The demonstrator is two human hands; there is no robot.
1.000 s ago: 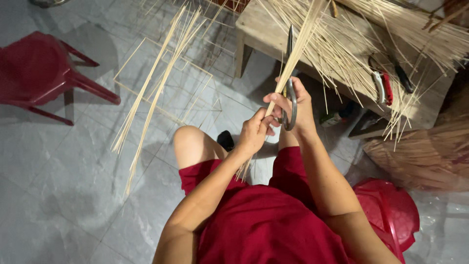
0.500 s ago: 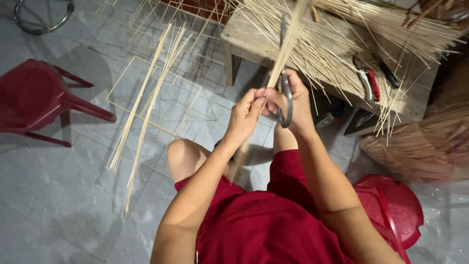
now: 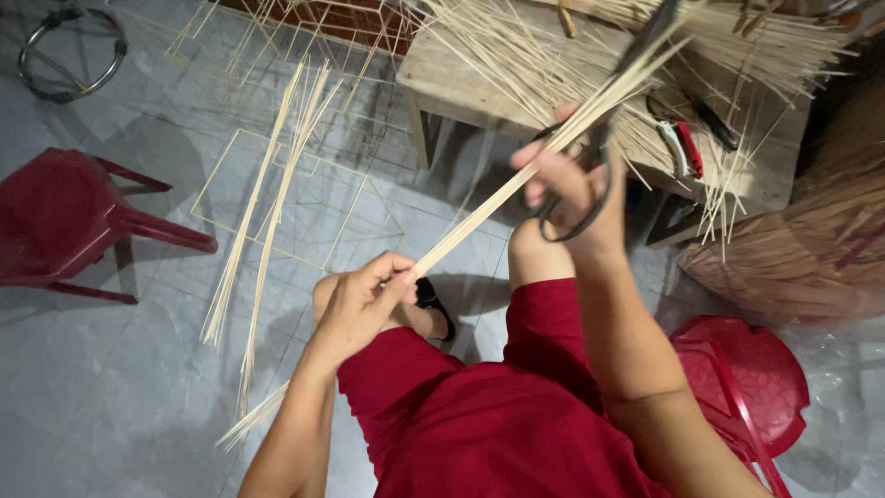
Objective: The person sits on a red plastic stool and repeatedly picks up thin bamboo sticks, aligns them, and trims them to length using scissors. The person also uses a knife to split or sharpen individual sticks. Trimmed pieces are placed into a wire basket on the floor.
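My left hand (image 3: 364, 300) pinches the lower part of a thin bundle of pale bamboo strips (image 3: 502, 198), which runs up and to the right. My right hand (image 3: 572, 189) is raised above my knee and grips large dark scissors (image 3: 599, 148) together with the strips; the blades point up and right along the bundle. I am seated, in red shorts, with both knees below my hands.
A wooden bench (image 3: 461, 83) ahead carries a heap of bamboo strips, red-handled pliers (image 3: 682, 148) and a dark tool. More strips (image 3: 263, 217) and square strip frames lie on the grey tiled floor. Red plastic stools stand at left (image 3: 64, 217) and right (image 3: 747, 378). A woven basket (image 3: 793, 258) sits at right.
My left hand has slid down and away from the right one along the strips. My right hand with the scissors has stayed high. The view has tilted toward the bench.
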